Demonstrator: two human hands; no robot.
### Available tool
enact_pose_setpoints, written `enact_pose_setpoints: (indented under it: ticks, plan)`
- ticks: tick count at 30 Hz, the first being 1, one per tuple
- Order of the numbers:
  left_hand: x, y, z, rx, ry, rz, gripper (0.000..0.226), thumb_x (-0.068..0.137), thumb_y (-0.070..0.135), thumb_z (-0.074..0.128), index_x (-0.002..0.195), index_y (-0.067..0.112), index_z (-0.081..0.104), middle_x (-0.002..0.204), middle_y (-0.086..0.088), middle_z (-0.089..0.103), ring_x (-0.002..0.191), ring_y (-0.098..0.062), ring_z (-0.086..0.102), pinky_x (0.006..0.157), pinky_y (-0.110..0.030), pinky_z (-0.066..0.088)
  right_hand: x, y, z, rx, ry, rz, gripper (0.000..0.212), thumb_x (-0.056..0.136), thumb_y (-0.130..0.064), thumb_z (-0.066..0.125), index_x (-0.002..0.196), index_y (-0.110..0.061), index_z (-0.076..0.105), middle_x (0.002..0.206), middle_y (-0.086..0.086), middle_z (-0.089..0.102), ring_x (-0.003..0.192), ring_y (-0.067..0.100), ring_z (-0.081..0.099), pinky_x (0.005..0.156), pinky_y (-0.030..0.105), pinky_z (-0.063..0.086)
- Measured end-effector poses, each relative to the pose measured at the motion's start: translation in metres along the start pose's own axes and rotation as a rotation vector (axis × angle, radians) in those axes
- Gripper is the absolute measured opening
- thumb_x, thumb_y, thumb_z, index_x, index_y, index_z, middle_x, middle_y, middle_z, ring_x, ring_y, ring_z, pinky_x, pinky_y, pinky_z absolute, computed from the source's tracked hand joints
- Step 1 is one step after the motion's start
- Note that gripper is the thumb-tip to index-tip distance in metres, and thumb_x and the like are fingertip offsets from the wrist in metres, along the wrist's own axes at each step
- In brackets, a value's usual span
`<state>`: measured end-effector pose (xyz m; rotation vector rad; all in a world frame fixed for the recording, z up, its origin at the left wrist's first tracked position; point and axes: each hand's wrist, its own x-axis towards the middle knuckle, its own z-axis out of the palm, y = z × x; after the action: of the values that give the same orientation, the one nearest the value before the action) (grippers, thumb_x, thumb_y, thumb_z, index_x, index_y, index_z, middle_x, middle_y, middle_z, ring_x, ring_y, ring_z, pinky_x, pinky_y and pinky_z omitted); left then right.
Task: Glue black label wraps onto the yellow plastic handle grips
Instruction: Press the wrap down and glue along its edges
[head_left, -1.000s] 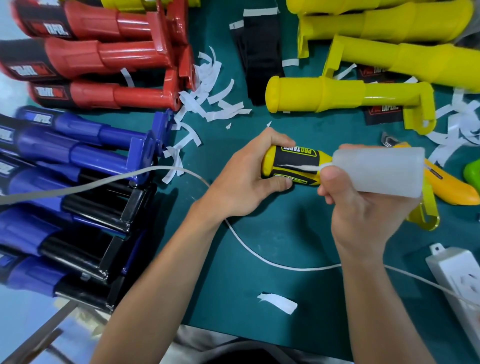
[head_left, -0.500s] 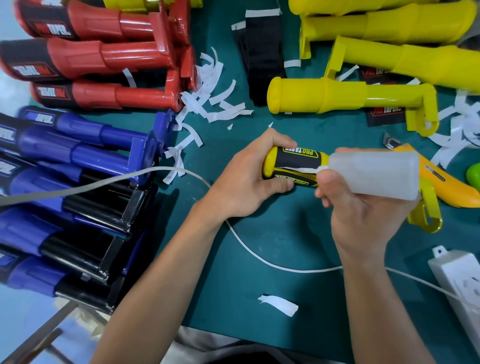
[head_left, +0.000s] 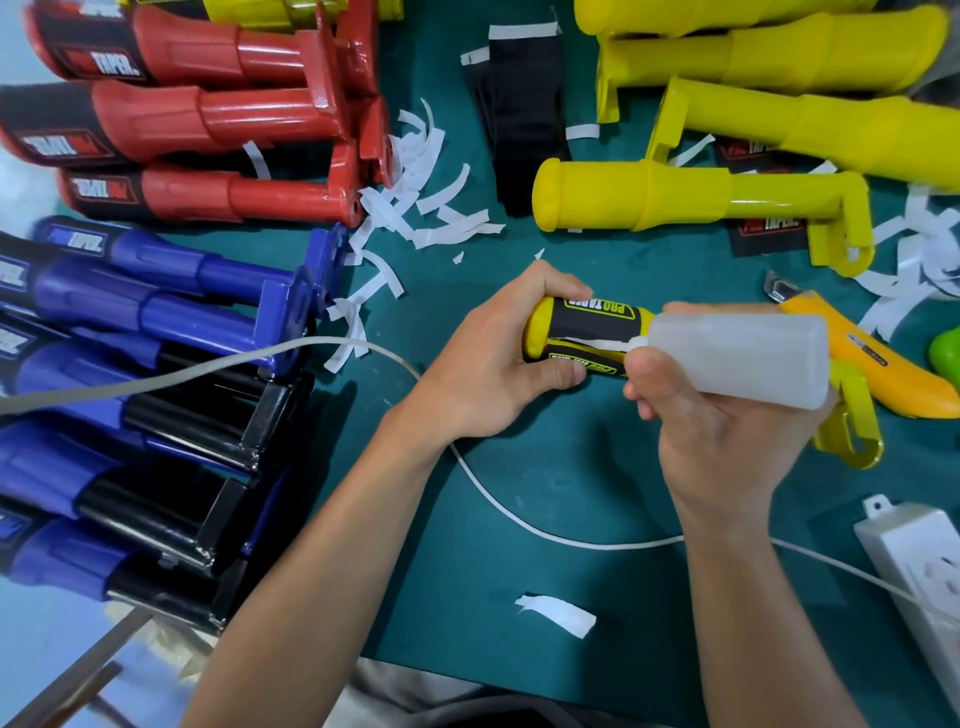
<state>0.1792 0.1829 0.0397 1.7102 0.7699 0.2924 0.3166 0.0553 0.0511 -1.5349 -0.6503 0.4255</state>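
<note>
L hand (head_left: 493, 364) is gripping the rounded end of a yellow grip (head_left: 536, 326), fingers curling over the far side & thumb pressing on the near side, holding it at the centre of the teal counter (head_left: 545, 483). Black label wrap (head_left: 592, 325) is sitting round that grip, its seam facing up w/ a white strip showing along the gap. R hand (head_left: 727, 447) is clenching a translucent glue bottle (head_left: 748, 358) held sideways, nozzle touching the seam near the wrap's right edge. Grip's bracket end is sticking out past the R hand, beside an orange utility knife (head_left: 883, 364). Bare yellow grips (head_left: 675, 200) are lying at far right, w/ a stack of spare black wraps (head_left: 524, 119) btwn them & the red grips (head_left: 208, 119). Blue grips (head_left: 156, 306) are lying stacked at left. White cable (head_left: 519, 519) is running under both forearms near a power strip (head_left: 924, 566). Paper strips (head_left: 431, 208) are lying scattered about.
</note>
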Motion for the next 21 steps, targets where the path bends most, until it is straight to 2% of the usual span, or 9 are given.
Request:
enact_pose_setpoints:
  ticks: [5, 12, 21]
  plan:
    - [-0.0003, 0.001, -0.0003, 0.011, 0.001, 0.001, 0.054, 0.082, 0.012, 0.084, 0.125, 0.021, 0.054, 0.125, 0.002, 0.062, 0.108, -0.026, 0.061, 0.094, -0.051, 0.051, -0.0005, 0.0001, 0.0002, 0.02, -0.012, -0.006, 0.036, 0.083, -0.05, 0.086, 0.097, -0.021, 0.072, 0.088, 0.007, 0.072, 0.066, 0.032, 0.068, 0.06, 0.031, 0.052]
    - [-0.0003, 0.0011, -0.0003, 0.016, 0.0, -0.01, 0.055, 0.083, 0.01, 0.085, 0.127, 0.019, 0.054, 0.125, 0.004, 0.062, 0.108, -0.023, 0.061, 0.095, -0.047, 0.051, -0.0009, 0.0022, -0.0008, 0.013, -0.034, -0.009, 0.05, 0.085, -0.048, 0.084, 0.098, -0.003, 0.071, 0.087, 0.01, 0.071, 0.064, 0.033, 0.066, 0.061, 0.032, 0.051]
    - [-0.0007, 0.0013, 0.0, 0.011, -0.005, -0.006, 0.055, 0.083, 0.009, 0.085, 0.127, 0.018, 0.054, 0.127, 0.005, 0.062, 0.11, -0.021, 0.061, 0.097, -0.045, 0.05, -0.0003, 0.0024, -0.0036, -0.039, -0.042, -0.015, 0.061, 0.084, -0.054, 0.082, 0.093, 0.005, 0.071, 0.085, 0.011, 0.071, 0.064, 0.03, 0.065, 0.063, 0.032, 0.051]
